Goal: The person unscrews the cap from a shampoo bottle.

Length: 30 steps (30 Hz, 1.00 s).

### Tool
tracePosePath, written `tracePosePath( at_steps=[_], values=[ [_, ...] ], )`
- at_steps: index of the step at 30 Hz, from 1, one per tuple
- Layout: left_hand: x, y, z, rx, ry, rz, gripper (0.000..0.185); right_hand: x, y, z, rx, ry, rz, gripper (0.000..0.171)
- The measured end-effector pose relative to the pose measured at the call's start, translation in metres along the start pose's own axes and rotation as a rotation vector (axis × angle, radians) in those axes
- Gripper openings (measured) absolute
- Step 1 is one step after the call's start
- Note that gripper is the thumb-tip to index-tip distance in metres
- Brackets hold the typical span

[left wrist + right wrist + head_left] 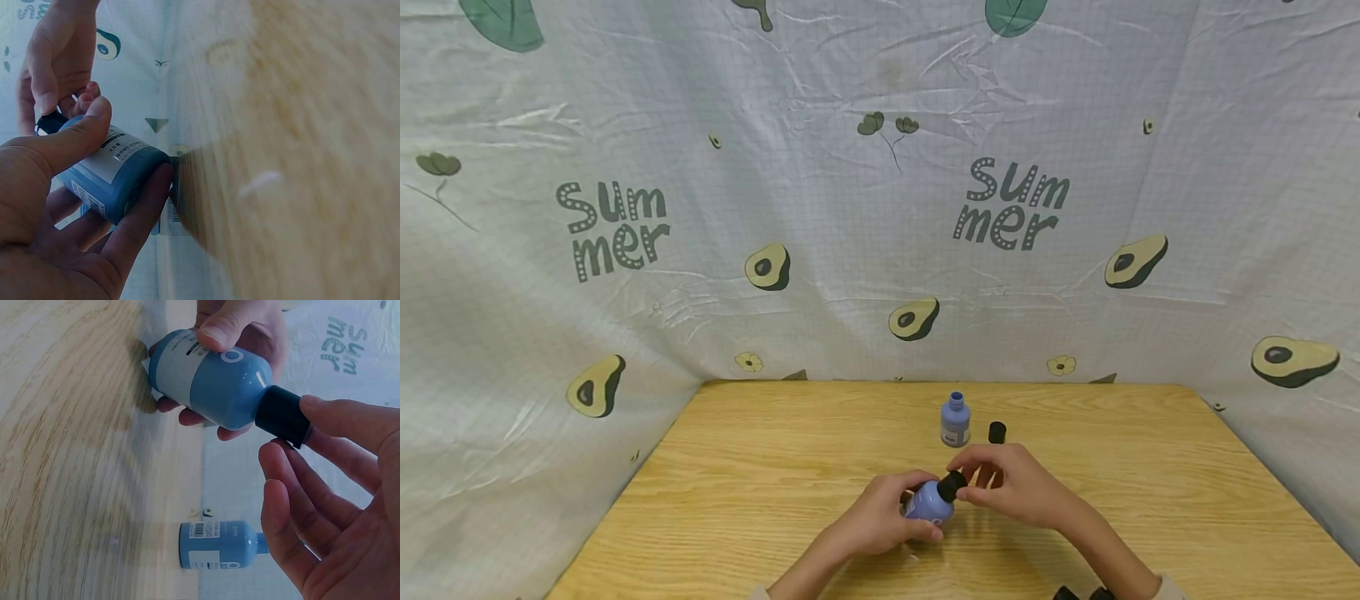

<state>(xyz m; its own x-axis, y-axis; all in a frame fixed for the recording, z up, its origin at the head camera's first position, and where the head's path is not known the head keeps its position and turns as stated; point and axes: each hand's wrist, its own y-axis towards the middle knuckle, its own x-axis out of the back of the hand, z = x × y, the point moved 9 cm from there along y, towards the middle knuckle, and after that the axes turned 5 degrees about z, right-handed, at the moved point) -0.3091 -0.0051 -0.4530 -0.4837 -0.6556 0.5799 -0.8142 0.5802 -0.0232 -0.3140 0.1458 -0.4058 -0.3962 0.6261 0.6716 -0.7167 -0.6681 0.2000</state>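
– wood worktop [737, 483] with an avocado cloth [820, 208] hung behind it. what do the hands hold?

– left hand [880, 521] is wrapped round a blue bottle [928, 502], tipped on its side just over the worktop. right hand [1018, 487] pinches its black cap [952, 485] with thumb and fingers.

– anything else?

– another blue bottle [955, 421] stands open further back, a loose black cap [997, 432] just beside it.

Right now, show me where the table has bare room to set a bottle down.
Bare wood runs along the table left of the left hand, and again right of the right hand to the far edge. It is crowded mid-table, around the held bottle, the open bottle and the loose cap.
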Motion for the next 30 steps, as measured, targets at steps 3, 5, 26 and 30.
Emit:
tracePosePath(
  at_steps=[3,5,26,30],
  values=[
    [0.0005,-0.0002,-0.0007,-0.002,0.001,0.0,0.051,0.0001,0.0002,-0.0005,-0.016,-0.012,-0.006,0.028],
    [0.0006,-0.0004,-0.0007,0.001,0.003,0.001,0.051,0.0002,0.0004,-0.0015,-0.033,-0.017,-0.012,0.029],
    [0.0002,-0.0008,-0.0015,-0.005,0.013,0.003,0.051,-0.0005,0.0001,0.0012,-0.035,-0.003,-0.01,0.03],
    [-0.0001,-0.0008,-0.0015,-0.002,0.01,0.008,0.051,-0.0001,0.0004,-0.0008,-0.053,-0.012,-0.018,0.03]
  ],
)
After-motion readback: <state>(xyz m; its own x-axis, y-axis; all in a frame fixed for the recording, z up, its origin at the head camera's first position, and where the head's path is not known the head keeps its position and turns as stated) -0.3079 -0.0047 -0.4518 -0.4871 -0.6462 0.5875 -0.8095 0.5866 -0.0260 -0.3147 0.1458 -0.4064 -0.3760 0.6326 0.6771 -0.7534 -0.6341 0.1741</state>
